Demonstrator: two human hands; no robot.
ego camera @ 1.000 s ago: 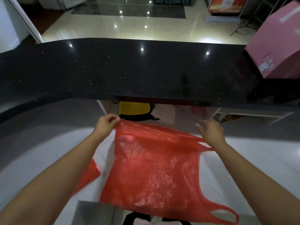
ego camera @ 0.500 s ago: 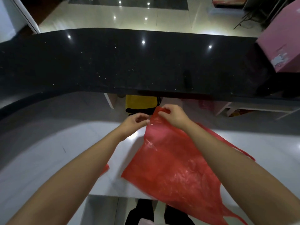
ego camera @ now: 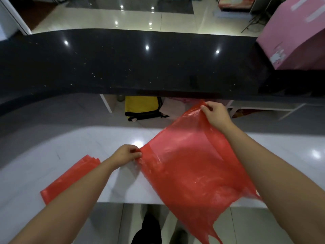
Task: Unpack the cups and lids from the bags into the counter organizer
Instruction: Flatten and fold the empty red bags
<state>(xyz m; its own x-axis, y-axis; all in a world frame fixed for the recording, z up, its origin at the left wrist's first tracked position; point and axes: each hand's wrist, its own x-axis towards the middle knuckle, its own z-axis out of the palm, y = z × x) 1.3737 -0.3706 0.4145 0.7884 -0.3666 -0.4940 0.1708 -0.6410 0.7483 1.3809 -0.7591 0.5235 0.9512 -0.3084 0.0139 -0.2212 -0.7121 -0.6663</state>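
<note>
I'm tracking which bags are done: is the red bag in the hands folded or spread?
Spread: the red bag hangs flat as one sheet, pinched by left hand and right hand.

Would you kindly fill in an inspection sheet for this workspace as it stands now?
Surface: white counter, glossy; black upper ledge behind.
Job's things: red bag held flat, looks empty; folded bags on the counter at left; cups, lids, organizer not seen.
Clutter: nothing seen.
Hands: left hand pinches the bag's near corner; right hand pinches its far corner.
Cables: nothing seen.
Surroundings: pink box at right; yellow bag below the ledge.
</note>
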